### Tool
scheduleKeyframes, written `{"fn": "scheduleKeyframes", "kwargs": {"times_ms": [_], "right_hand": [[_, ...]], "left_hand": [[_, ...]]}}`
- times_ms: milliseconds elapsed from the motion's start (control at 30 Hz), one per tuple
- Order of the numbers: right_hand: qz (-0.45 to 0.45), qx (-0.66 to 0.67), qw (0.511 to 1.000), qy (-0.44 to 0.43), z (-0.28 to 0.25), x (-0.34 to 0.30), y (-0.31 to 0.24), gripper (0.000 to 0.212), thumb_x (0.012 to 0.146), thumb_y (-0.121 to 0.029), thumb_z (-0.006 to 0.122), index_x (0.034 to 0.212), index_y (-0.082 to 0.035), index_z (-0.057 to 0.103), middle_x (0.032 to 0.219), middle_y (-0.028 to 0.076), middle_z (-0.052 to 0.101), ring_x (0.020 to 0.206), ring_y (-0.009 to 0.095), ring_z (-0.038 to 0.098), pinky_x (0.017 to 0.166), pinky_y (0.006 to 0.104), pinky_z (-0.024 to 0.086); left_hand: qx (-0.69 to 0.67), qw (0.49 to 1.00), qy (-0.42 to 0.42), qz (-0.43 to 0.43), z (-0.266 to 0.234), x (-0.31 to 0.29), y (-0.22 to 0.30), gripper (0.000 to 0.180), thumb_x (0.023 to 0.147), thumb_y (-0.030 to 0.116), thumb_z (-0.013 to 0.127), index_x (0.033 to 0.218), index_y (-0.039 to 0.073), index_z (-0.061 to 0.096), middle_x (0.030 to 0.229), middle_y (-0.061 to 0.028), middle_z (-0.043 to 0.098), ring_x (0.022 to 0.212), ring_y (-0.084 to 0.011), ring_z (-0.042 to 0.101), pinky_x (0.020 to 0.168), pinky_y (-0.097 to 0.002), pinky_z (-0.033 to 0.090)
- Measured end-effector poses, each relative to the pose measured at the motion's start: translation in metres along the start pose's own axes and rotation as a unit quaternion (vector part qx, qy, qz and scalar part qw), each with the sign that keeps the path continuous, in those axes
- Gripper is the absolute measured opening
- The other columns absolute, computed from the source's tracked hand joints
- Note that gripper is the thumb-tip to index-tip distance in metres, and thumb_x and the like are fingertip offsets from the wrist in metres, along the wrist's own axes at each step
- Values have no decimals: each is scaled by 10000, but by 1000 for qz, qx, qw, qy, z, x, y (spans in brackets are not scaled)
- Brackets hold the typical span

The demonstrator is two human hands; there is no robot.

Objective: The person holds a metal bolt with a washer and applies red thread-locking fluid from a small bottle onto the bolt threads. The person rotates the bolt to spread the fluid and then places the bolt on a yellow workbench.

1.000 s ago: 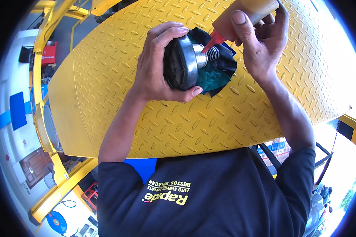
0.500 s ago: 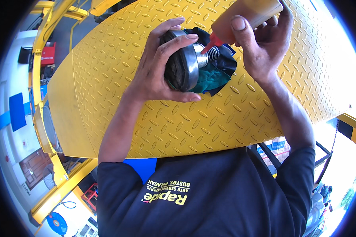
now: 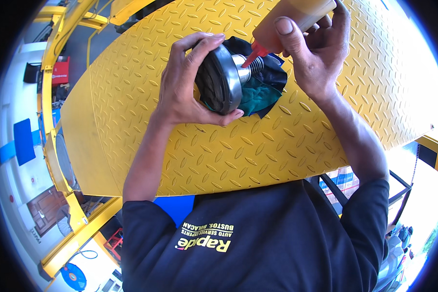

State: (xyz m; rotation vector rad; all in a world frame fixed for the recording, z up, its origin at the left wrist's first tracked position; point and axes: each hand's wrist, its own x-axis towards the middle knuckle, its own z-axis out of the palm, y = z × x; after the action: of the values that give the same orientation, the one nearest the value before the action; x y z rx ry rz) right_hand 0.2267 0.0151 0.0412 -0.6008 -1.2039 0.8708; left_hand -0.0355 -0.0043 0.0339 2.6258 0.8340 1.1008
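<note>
Above the yellow plate (image 3: 277, 146), bottle (image 3: 287, 22) nozzle touches the metal part (image 3: 228, 78).

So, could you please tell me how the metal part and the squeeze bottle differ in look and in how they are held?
The metal part is a dark grey disc with a threaded stem, while the squeeze bottle is amber with a red nozzle. The left hand cups the part; the right hand tilts the bottle, nozzle down, onto its stem. Both are held above the yellow plate.

Dark navy short-sleeved work shirt (image 3: 277, 238), yellow and white printed lettering on the chest, bare forearms, short trimmed fingernails, no gloves
</note>
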Motion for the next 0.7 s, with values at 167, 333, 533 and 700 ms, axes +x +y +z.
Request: {"fn": "scheduleKeyframes", "kwargs": {"times_ms": [167,333,533,700], "right_hand": [[-21,-4,1000,3,-1,0,7,971,1002,-270,901,1693,-37,259,1368,217,655,1166,269,743,971,402,658],[-4,43,999,-24,-2,1,7,929,1017,-260,884,1679,-40,271,1329,212,663,1129,269,757,946,400,673],[-40,2,999,-4,0,4,15,917,1030,-245,874,1681,-39,261,1307,209,665,1088,269,772,885,402,692],[5,-14,1000,23,5,3,6,927,1030,-257,874,1684,-37,254,1314,212,664,1093,282,774,888,416,695]], "left_hand": [[-44,997,32,-45,6,-2,-7,1230,615,506,1047,1587,-26,511,1483,-199,585,1328,-369,639,1115,-488,557],[-63,995,36,-72,8,-1,-10,1210,641,548,1022,1587,-8,511,1451,-196,588,1312,-375,621,1102,-497,539],[-73,993,36,-89,8,0,-9,1220,666,561,1024,1603,-11,492,1465,-200,578,1353,-381,600,1131,-504,528],[-45,998,33,-43,8,0,-7,1224,679,574,1011,1618,-11,487,1520,-206,555,1415,-375,564,1163,-504,498]]}}
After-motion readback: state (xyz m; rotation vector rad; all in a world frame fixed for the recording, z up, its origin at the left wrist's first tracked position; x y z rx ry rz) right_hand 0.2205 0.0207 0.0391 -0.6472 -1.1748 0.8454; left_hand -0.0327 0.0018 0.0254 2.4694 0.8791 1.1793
